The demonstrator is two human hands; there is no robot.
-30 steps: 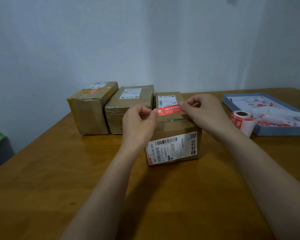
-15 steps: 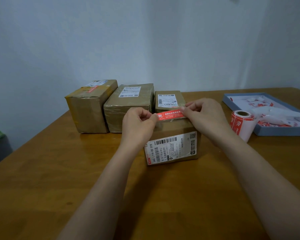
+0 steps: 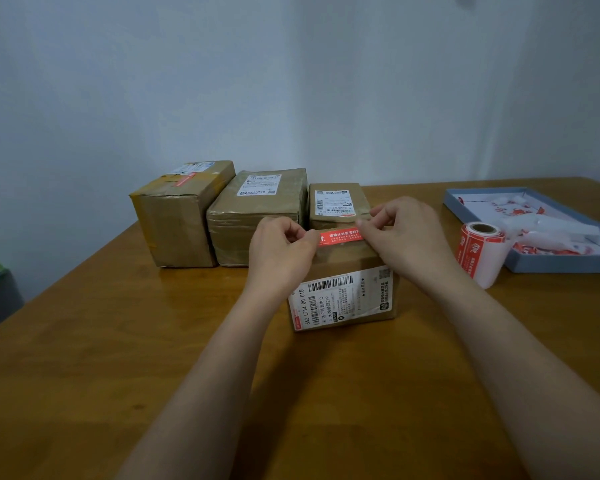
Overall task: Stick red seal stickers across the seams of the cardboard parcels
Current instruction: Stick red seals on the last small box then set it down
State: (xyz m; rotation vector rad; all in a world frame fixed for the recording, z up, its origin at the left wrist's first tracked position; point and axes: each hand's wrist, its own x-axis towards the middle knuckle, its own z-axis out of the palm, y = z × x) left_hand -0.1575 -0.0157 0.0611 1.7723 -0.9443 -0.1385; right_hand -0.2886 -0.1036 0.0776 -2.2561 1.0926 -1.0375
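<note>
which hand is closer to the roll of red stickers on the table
Right. The right hand pinches the right end of the red seal sticker over the front cardboard parcel, with the red-and-white sticker roll just to its right. The left hand pinches the sticker's far end.

A brown wooden table (image 3: 118, 358) carries everything. The parcel (image 3: 343, 296) under the two hands sits directly on it, label facing me. Just behind the grip stands a small box (image 3: 336, 202), and left of that two bigger boxes (image 3: 257, 216) (image 3: 177, 216) side by side. Right of the grip lies a sticker roll (image 3: 478, 251), touching a blue tray (image 3: 561, 266).
</note>
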